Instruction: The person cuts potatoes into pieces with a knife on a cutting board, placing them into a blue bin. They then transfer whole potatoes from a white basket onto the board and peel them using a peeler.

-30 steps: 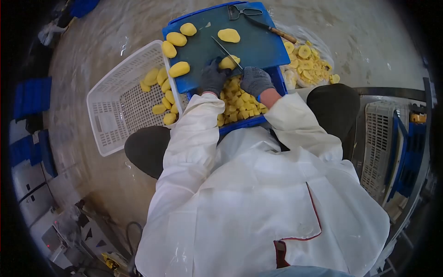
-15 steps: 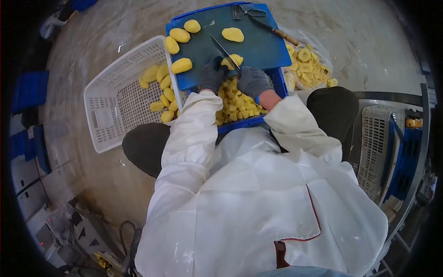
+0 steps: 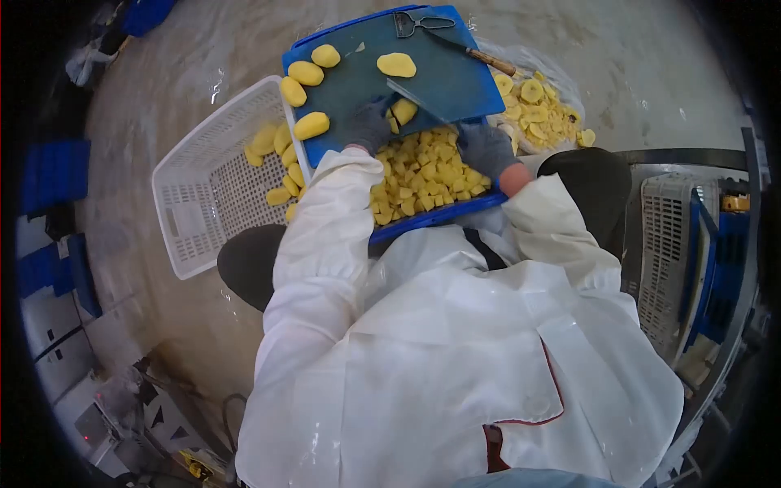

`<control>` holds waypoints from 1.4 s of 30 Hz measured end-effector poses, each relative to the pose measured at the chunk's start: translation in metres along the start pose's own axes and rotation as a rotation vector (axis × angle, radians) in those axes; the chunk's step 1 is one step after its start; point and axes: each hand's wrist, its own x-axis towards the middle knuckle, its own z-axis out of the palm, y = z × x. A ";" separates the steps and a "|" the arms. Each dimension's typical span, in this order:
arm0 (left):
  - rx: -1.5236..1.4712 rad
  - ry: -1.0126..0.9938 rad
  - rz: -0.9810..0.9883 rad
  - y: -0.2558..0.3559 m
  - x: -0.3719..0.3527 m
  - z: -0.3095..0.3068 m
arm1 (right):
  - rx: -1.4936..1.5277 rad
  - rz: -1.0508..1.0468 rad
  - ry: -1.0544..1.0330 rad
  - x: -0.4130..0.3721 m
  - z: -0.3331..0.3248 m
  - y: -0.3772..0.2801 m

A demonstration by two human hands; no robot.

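My gloved left hand [image 3: 368, 126] is closed on a partly cut peeled potato [image 3: 403, 111] at the near edge of the blue cutting board [image 3: 350, 81]. In my gloved right hand [image 3: 486, 150] is a knife [image 3: 416, 98], its blade pointing up and left across the board, right of the potato. Below the board, a blue bin [image 3: 439, 217] holds many yellow potato chunks [image 3: 423, 175]. Several whole peeled potatoes [image 3: 306, 73] line the board's left side. A flat-cut potato piece [image 3: 396, 65] lies near its middle.
A peeler [image 3: 415, 24] and a second knife with a wooden handle [image 3: 492, 61] lie at the board's far right. A white basket [image 3: 175, 207] with peeled potatoes stands at left. On the right, a clear bag [image 3: 569, 81] holds potato scraps. A metal frame [image 3: 691, 159] stands further right.
My right hand has moved right and down with the knife, whose blade has swung lower and away from the potato. More of the chunks in the bin show now.
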 end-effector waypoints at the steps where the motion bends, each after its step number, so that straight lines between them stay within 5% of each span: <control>1: 0.016 -0.099 0.070 -0.010 0.002 0.003 | -0.061 0.014 -0.126 -0.008 0.002 0.010; 2: 0.031 -0.199 0.137 -0.021 0.005 0.005 | 0.003 -0.039 -0.162 -0.017 -0.002 0.026; 3: -0.063 -0.333 -0.008 -0.016 0.002 -0.016 | 0.067 -0.015 -0.190 -0.027 -0.022 0.026; 6: -0.454 -0.304 -0.305 -0.001 0.032 -0.066 | 0.233 0.108 -0.198 -0.030 -0.038 0.036; 10: 0.129 0.147 0.072 0.017 0.108 -0.043 | 0.204 0.217 -0.131 -0.019 -0.032 0.036; 13: 0.379 -0.188 0.141 0.020 0.134 -0.029 | 0.095 -0.022 -0.244 -0.026 -0.031 0.052; 16: 0.098 -0.210 0.260 -0.002 0.125 -0.025 | -0.030 -0.131 -0.419 -0.024 -0.031 0.054; 19: -0.018 -0.216 0.316 -0.008 0.075 -0.027 | -0.241 0.009 -0.326 -0.008 -0.022 0.049; 23: -0.240 -0.090 0.171 0.002 -0.005 -0.055 | 0.019 0.000 -0.223 -0.009 -0.061 0.049; 26: -0.690 0.029 0.107 -0.064 -0.023 -0.010 | 0.237 0.016 -0.029 -0.005 -0.050 0.017; 28: -0.651 0.248 -0.018 -0.067 -0.032 0.003 | 0.336 -0.032 0.119 0.002 -0.039 -0.021; 31: -0.611 0.490 -0.190 -0.048 -0.043 0.013 | 0.233 -0.066 0.067 0.024 -0.014 -0.055; 34: -0.480 0.461 -0.312 -0.024 -0.045 0.005 | 0.159 0.022 -0.049 0.039 -0.010 -0.089; 35: -0.159 0.430 -0.201 -0.013 -0.046 -0.005 | 0.146 0.037 -0.062 0.044 -0.008 -0.095; 42: -0.333 0.510 -0.162 -0.021 -0.042 0.014 | 0.084 0.105 -0.193 0.064 -0.004 -0.117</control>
